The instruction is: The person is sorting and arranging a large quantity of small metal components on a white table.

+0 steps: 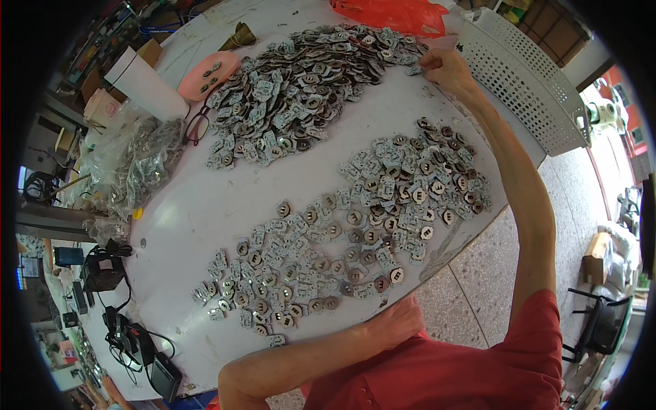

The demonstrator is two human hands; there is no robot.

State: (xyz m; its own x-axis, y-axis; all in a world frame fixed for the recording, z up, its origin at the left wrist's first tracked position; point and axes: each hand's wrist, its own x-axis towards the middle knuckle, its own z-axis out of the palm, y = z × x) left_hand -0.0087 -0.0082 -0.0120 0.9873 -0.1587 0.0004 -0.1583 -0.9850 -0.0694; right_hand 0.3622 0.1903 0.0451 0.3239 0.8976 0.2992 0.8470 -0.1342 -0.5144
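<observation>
Fingers of our right hand [445,68] are pinched together on the near edge of the big heap of small silvery metal plates with round dark centres [307,89], far across the white round tabletop [198,205]. Our left hand [402,321] rests loosely curled at the table's near rim, just beside the thinner spread of plates [342,246]. Dark-rimmed glasses [197,124] lie left of the heap.

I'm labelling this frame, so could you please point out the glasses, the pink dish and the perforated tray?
glasses [196,125], head view, on a lens.
pink dish [220,65], head view, on its bare upper part.
perforated tray [526,82], head view, on its holed surface.
</observation>
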